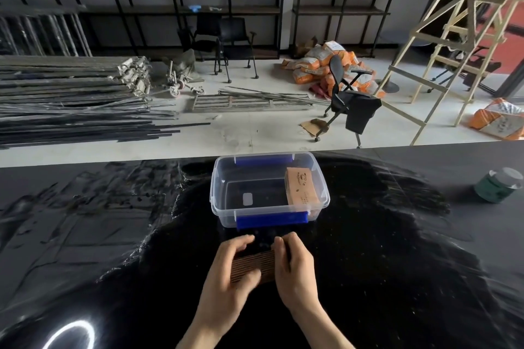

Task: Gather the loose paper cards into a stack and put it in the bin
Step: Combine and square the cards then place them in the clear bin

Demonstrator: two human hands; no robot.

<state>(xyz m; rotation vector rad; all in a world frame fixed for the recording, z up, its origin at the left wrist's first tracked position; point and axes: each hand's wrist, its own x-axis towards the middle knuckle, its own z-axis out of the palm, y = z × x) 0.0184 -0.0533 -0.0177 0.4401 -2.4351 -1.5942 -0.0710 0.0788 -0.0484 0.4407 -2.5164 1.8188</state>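
Nearest, the left hand (236, 269) and right hand (293, 266) clamp a brown ribbed stack of paper cards (253, 266) from either side, fingers curled over its ends, likely squaring the edges so it lifts as one block. It sits low over the glossy black desk (397, 278); contact is unclear. Just beyond stands the clear plastic bin with blue latches (218, 187), open-topped, a brown card bundle (302, 185) already leaning inside its right wall.

Dim foreground, ring-light glare on the glossy table (113, 278), possibly motion-blurred hands, wide-angle edge curvature.
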